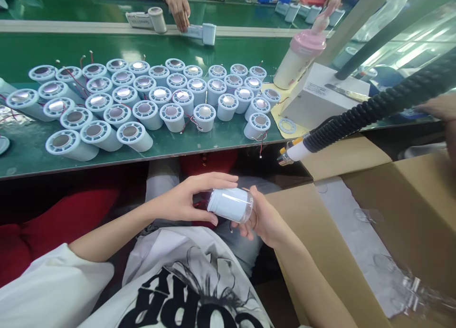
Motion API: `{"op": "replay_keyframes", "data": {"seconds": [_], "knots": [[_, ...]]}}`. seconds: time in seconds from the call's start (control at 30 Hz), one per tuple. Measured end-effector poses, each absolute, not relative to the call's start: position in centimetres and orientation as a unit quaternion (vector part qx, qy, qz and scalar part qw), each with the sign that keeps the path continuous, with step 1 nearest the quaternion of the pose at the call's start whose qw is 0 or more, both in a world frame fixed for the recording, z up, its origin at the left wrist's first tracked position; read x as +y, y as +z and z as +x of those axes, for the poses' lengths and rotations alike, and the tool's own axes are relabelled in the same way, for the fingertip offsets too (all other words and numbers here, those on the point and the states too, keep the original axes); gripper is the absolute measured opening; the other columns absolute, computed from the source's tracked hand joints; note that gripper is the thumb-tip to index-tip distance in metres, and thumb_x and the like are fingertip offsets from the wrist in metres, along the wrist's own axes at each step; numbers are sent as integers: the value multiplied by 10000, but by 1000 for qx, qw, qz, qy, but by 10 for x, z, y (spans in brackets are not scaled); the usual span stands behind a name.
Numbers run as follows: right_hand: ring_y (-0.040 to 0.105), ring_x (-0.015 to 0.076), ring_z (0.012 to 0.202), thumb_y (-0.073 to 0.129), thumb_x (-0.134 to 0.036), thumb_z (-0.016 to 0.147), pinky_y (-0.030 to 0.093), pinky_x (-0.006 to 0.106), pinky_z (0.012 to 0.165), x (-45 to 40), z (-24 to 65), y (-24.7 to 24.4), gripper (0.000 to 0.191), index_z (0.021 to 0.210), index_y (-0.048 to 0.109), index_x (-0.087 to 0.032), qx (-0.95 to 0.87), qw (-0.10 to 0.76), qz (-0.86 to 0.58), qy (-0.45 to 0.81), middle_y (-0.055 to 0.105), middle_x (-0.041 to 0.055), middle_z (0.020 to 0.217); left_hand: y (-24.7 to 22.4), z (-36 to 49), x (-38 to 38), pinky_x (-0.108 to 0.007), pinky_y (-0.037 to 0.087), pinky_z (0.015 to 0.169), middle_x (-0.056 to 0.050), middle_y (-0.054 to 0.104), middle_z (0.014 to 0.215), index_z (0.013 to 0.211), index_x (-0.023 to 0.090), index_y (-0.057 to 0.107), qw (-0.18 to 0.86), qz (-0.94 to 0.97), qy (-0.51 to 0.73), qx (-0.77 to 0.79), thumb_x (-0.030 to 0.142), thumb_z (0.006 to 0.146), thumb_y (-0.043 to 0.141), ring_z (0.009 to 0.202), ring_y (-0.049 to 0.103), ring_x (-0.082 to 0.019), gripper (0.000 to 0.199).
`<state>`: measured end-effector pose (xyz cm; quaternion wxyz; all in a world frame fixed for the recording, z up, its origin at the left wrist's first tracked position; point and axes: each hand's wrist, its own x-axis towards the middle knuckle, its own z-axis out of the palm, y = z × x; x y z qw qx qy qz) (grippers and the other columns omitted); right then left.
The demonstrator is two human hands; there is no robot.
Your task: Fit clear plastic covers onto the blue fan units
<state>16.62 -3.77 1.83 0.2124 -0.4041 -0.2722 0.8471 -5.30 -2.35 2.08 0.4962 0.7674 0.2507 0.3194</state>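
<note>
1 pale blue cylinder (228, 203) in 1 clear cover (248, 208), held by right hand (265, 219) from 4 o'clock, fingers clamped on cover. Left hand (185, 197) at cylinder's 9 o'clock end, fingers apart, arched around it; contact unclear. Counter (228, 134) at 12 o'clock: upright and tilted blue units (204, 115). Pink-lidded cup (292, 62) at 1, black hose (374, 113) at 2, open carton (295, 223) at 4.

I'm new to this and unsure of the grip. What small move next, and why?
Perhaps close the left hand on the blue cylinder: its thumb and fingers are spread around one end, while the right hand supports the clear cup at the other.
</note>
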Motion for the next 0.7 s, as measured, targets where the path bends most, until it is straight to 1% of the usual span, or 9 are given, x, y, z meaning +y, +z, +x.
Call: {"op": "replay_keyframes", "data": {"seconds": [0.17, 0.23, 0.3, 0.33, 0.4, 0.47, 0.5, 0.57, 0.7], "knots": [[534, 77, 338, 115, -566, 951, 349, 116, 280, -37, 166, 19, 657, 794, 579, -129, -226, 150, -406, 873, 605, 35, 506, 21, -50, -26, -407, 430, 1017, -123, 497, 1361, 1343, 301, 477, 496, 763, 327, 254, 181, 698, 766, 1246, 489, -275, 717], [530, 91, 334, 97, -609, 931, 353, 134, 275, -40, 167, 15, 676, 821, 563, -133, -253, 140, -415, 863, 591, 30, 501, 23, -50, -29, -383, 461, 982, -124, 508, 1335, 1319, 284, 506, 509, 749, 325, 272, 178, 718, 745, 1226, 504, -271, 655], [553, 116, 365, 175, -622, 921, 405, 173, 297, -43, 169, 9, 586, 885, 525, -154, -327, 191, -451, 808, 601, 21, 542, 26, -49, -32, -358, 489, 951, -122, 503, 1336, 1312, 270, 508, 538, 718, 321, 303, 188, 734, 730, 1228, 499, -269, 624], [596, 132, 430, 259, -581, 929, 464, 201, 344, -45, 171, 6, 478, 941, 503, -169, -385, 241, -474, 754, 635, 29, 626, 28, -49, -34, -345, 504, 934, -118, 507, 1332, 1315, 265, 500, 558, 697, 317, 320, 197, 741, 725, 1220, 507, -265, 621], [690, 176, 741, 439, -386, 927, 589, 299, 576, -48, 175, 2, 235, 1080, 453, -208, -537, 352, -480, 598, 669, 93, 988, 31, -49, -37, -325, 525, 908, -103, 523, 1318, 1328, 269, 479, 601, 653, 303, 348, 213, 755, 716, 1173, 546, -242, 622], [577, 230, 1154, 533, -166, 873, 550, 422, 879, -49, 179, 2, 369, 1205, 403, -258, -690, 407, -407, 439, 457, 131, 1387, 34, -48, -38, -309, 541, 883, -86, 529, 1321, 1330, 283, 474, 631, 621, 292, 361, 225, 760, 714, 1113, 584, -219, 621], [468, 247, 1280, 546, -90, 845, 489, 464, 975, -49, 181, 2, 472, 1247, 388, -280, -748, 410, -357, 381, 350, 120, 1475, 35, -48, -38, -299, 551, 860, -79, 525, 1330, 1330, 292, 474, 641, 612, 289, 363, 229, 761, 714, 1090, 597, -213, 621], [385, 243, 1346, 551, -11, 818, 439, 473, 1037, -47, 183, 4, 571, 1284, 394, -301, -809, 399, -292, 319, 345, 100, 1486, 35, -47, -38, -279, 567, 807, -68, 532, 1323, 1328, 307, 477, 653, 600, 285, 363, 238, 762, 713, 1036, 618, -201, 617], [501, 224, 1253, 636, -49, 798, 494, 419, 996, -45, 185, 5, 569, 1284, 452, -279, -800, 403, -302, 326, 517, 100, 1355, 33, -47, -36, -279, 560, 818, -48, 579, 1246, 1334, 323, 472, 666, 594, 282, 352, 231, 745, 730, 983, 635, -181, 649]]}}
